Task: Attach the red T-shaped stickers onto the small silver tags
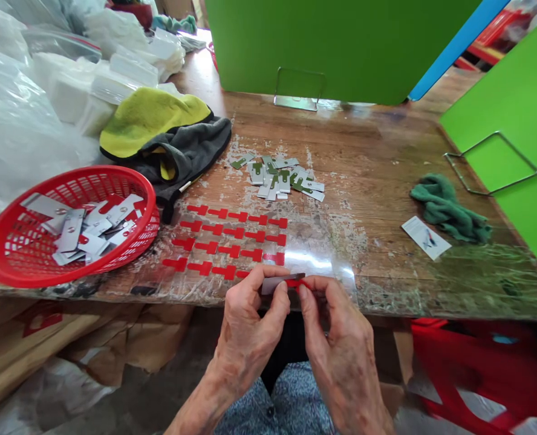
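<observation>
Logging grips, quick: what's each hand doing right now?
Left hand: closed, pinching a flat gray piece.
Right hand: closed, pinching a small red piece against it.

We record a wooden tabletop [377,151], glossy in places, its coating worn rough and flaky. Basket [37,281]: smooth, shiny plastic. Grey plates [72,229]: smooth, metal-looking. Red tabs [224,272]: smooth; material uncertain to us. Towel [191,142] and green rag [450,208]: soft, matt cloth. Bags [14,115]: clear, glossy, crinkled plastic. Holder [296,103]: bright metal.
</observation>
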A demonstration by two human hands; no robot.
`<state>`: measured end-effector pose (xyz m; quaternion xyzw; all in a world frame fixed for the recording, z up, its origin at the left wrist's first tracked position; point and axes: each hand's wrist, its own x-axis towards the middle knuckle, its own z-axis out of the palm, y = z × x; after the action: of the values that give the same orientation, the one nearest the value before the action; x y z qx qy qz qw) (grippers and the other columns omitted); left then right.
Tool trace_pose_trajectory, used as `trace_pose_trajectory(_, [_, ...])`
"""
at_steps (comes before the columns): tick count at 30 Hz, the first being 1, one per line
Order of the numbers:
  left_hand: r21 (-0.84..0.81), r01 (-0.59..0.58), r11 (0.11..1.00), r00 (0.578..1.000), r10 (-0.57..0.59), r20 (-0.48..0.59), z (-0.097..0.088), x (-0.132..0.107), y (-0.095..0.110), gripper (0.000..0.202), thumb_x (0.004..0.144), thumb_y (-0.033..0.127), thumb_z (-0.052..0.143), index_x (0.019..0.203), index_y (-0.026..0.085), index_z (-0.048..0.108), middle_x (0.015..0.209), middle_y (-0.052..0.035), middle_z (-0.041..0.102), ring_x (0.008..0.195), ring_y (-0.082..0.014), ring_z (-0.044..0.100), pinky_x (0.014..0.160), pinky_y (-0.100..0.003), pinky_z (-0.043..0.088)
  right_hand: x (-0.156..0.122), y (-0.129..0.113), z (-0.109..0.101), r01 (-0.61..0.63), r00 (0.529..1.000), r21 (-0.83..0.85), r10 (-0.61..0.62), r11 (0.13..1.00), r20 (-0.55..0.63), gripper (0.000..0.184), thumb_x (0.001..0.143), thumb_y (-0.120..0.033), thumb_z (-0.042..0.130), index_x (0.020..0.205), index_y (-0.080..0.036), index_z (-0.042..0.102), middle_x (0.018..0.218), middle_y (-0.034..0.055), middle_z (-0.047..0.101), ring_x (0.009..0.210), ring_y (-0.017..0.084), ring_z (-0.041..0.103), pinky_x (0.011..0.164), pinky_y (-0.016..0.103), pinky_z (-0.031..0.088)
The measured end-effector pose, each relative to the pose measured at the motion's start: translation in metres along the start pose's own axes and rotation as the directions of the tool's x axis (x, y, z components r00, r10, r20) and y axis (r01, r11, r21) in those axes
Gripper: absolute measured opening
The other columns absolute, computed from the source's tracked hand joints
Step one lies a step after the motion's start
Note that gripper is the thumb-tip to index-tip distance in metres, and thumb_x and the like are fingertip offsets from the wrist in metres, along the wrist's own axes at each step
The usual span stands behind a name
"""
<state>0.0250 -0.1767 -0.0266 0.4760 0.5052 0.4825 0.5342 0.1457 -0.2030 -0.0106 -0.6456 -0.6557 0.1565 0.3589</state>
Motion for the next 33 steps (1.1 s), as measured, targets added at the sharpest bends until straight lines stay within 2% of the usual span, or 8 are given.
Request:
trace_pose_trajectory(5, [0.107,-0.055,0.993,0.998,0.057,-0.017,0.003,-0.001,0.006,0.011,0.085,0.017,0.058,0.091,0.019,0.067,0.07,0.0011,0.07,0.061,-0.0118,0.065,0.059,-0.022,0.053,0.001,-0.004,-0.002,-0.064,0.998,0.025,0.064,0.998,0.01,0.005,0.098,-0.02,0.051,0.099,-0.023,0.055,0.075,-0.0021,0.066,0.056,0.011,0.064,0.055,0.022,0.054])
trace_pose_trajectory(7, [0.109,-0.043,0.993,0.999,0.045,-0.008,0.002,0.0,0.006,0.011,0.084,0.017,0.058,0.09,0.019,0.067,0.069,0.0016,0.069,0.06,-0.0117,0.065,0.058,-0.021,0.052,0.003,-0.004,-0.003,-0.152,0.988,0.114,0.154,0.982,-0.003,0.019,0.096,-0.023,0.053,0.115,-0.024,0.05,0.069,-0.0047,0.063,0.053,0.012,0.062,0.051,0.023,0.052])
trace_pose_trajectory(9, [0.063,0.009,0.998,1.0,-0.009,0.001,0.0,0.001,0.004,0.011,0.082,0.018,0.059,0.09,0.019,0.067,0.063,0.0037,0.065,0.055,-0.0102,0.061,0.054,-0.02,0.049,0.006,-0.002,-0.005,-0.231,0.973,0.227,0.228,0.946,0.036,0.033,0.094,-0.026,0.054,0.125,-0.024,0.041,0.067,-0.0058,0.061,0.054,0.014,0.063,0.051,0.024,0.052])
trace_pose_trajectory(13, [-0.111,0.192,0.975,0.981,-0.19,0.034,-0.005,0.005,0.004,0.013,0.078,0.022,0.062,0.088,0.017,0.066,0.051,0.0071,0.057,0.046,-0.0076,0.05,0.047,-0.017,0.04,0.007,0.005,-0.007,-0.343,0.937,0.302,0.304,0.889,0.169,0.021,0.095,-0.03,0.051,0.114,-0.026,0.042,0.075,-0.0031,0.063,0.065,0.015,0.066,0.062,0.029,0.054])
trace_pose_trajectory(16, [-0.164,0.267,0.95,0.964,-0.26,0.064,-0.007,0.008,0.007,0.012,0.074,0.02,0.062,0.084,0.015,0.066,0.047,0.0077,0.055,0.045,-0.0058,0.047,0.048,-0.016,0.038,0.006,0.009,-0.006,-0.364,0.928,0.32,0.311,0.875,0.206,0.02,0.093,-0.031,0.052,0.11,-0.027,0.041,0.074,-0.0045,0.061,0.065,0.015,0.065,0.062,0.03,0.052])
trace_pose_trajectory(20, [-0.195,0.292,0.936,0.956,-0.281,0.08,-0.008,0.01,0.009,0.013,0.075,0.026,0.068,0.081,0.015,0.064,0.05,0.0081,0.054,0.045,-0.0048,0.047,0.047,-0.015,0.038,0.005,0.008,-0.003,-0.376,0.925,0.334,0.329,0.864,0.19,0.021,0.091,-0.033,0.052,0.107,-0.027,0.04,0.072,-0.0057,0.059,0.063,0.015,0.063,0.061,0.03,0.051])
trace_pose_trajectory(23, [-0.21,0.3,0.931,0.954,-0.291,0.069,-0.008,0.009,0.009,0.018,0.074,0.029,0.072,0.08,0.015,0.063,0.054,0.0079,0.054,0.045,-0.0045,0.047,0.044,-0.015,0.037,0.007,0.006,-0.002,-0.403,0.912,0.347,0.341,0.847,0.228,0.022,0.089,-0.035,0.053,0.106,-0.027,0.04,0.07,-0.0064,0.058,0.06,0.015,0.061,0.059,0.03,0.049])
trace_pose_trajectory(33, [-0.171,0.32,0.932,0.947,-0.32,0.027,-0.008,0.005,0.015,0.018,0.071,0.03,0.07,0.076,0.016,0.06,0.046,0.0093,0.048,0.039,-0.0046,0.042,0.039,-0.014,0.033,0.01,0.005,-0.002,-0.43,0.895,0.351,0.341,0.832,0.288,0.021,0.089,-0.032,0.053,0.105,-0.026,0.041,0.068,-0.0078,0.056,0.059,0.013,0.058,0.058,0.029,0.046])
